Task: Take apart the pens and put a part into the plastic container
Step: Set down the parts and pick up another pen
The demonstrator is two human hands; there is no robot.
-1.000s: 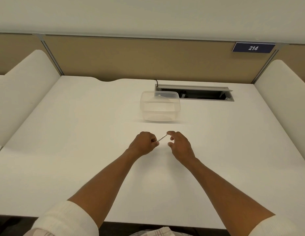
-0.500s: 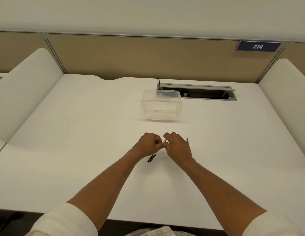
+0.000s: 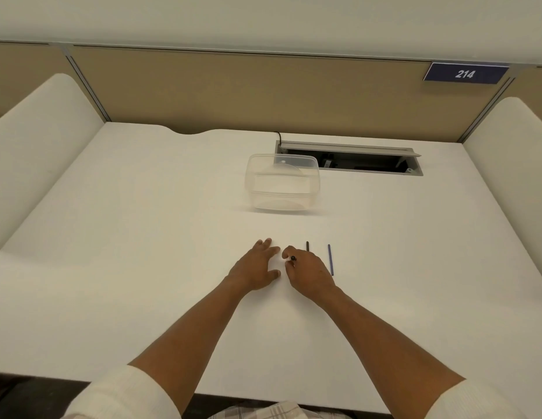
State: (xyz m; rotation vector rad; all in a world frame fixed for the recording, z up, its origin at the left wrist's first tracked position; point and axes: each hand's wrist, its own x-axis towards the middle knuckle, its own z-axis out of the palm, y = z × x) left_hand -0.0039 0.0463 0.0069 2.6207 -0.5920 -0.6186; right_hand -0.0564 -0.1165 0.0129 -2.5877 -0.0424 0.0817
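A clear plastic container [image 3: 282,184] stands on the white desk [image 3: 142,237], beyond my hands. My left hand [image 3: 254,269] lies flat on the desk with its fingers spread and holds nothing. Beside it, my right hand [image 3: 306,273] pinches a small black pen part [image 3: 292,258] at its fingertips. A thin black pen piece [image 3: 307,246] pokes out from behind my right hand. A slim blue pen refill [image 3: 330,259] lies on the desk just right of that hand. What the container holds cannot be made out.
An open cable tray [image 3: 348,158] with a grey flap is set into the desk behind the container. White side dividers [image 3: 37,131] flank the desk, and a tan partition with a "214" sign [image 3: 465,74] closes the back.
My hands have come apart and dropped to the desk. My left hand let go and now lies flat. The black piece seen near my left hand is gone from there.
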